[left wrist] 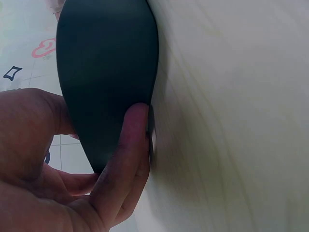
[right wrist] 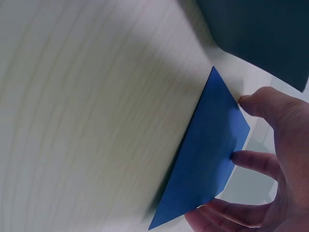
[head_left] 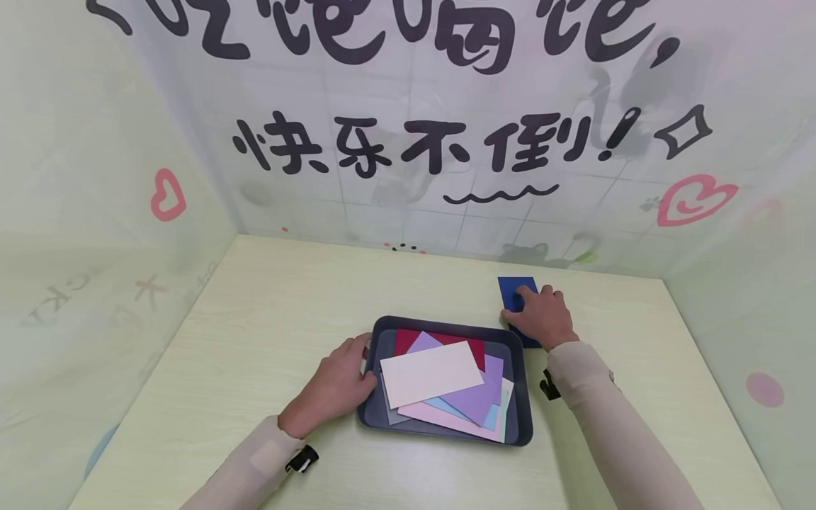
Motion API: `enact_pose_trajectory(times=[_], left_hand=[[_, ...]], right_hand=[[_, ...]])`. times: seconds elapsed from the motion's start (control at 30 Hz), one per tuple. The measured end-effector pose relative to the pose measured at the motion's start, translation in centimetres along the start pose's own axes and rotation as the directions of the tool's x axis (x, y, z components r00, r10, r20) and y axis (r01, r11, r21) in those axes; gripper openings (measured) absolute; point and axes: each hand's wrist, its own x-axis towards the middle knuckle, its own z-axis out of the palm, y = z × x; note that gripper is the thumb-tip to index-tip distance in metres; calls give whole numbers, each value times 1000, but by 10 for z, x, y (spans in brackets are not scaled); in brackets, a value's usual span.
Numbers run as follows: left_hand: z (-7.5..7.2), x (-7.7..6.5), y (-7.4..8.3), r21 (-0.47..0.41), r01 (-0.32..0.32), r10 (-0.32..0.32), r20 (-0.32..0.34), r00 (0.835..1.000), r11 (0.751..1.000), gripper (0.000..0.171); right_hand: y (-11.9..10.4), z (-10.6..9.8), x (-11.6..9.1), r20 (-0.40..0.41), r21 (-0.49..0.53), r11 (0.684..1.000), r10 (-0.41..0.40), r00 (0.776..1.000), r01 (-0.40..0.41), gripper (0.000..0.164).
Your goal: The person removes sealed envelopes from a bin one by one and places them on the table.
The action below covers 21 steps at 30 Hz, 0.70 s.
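My left hand point(head_left: 334, 386) grips the left end of a dark grey tray point(head_left: 525, 397); in the left wrist view its fingertips lie against the tray's outer wall point(left wrist: 108, 63). Several overlapping paper cards lie in the tray, with a white card point(head_left: 430, 374) on top of purple, red and pink ones. Beyond the tray's far right corner, my right hand point(head_left: 545, 319) holds a dark blue card point(head_left: 513, 285) by its edges. In the right wrist view, the thumb is at one edge of this blue card point(right wrist: 205, 145), one finger touches its face, and other fingertips meet another edge.
The pale wood-grain table point(head_left: 255, 297) is bounded by a printed curtain point(head_left: 395, 212) at the back and on both sides. Black straps hang by both wrists, and the tray's corner stands close to the right hand.
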Motion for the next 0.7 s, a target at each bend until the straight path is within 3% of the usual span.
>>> enact_pose_trajectory(times=[0.7], left_hand=[[2, -1, -1, 6, -7, 7, -6, 1000, 1000, 59]], right_hand=[[1, 3, 1, 2, 7, 1000, 19, 1000, -19, 65]])
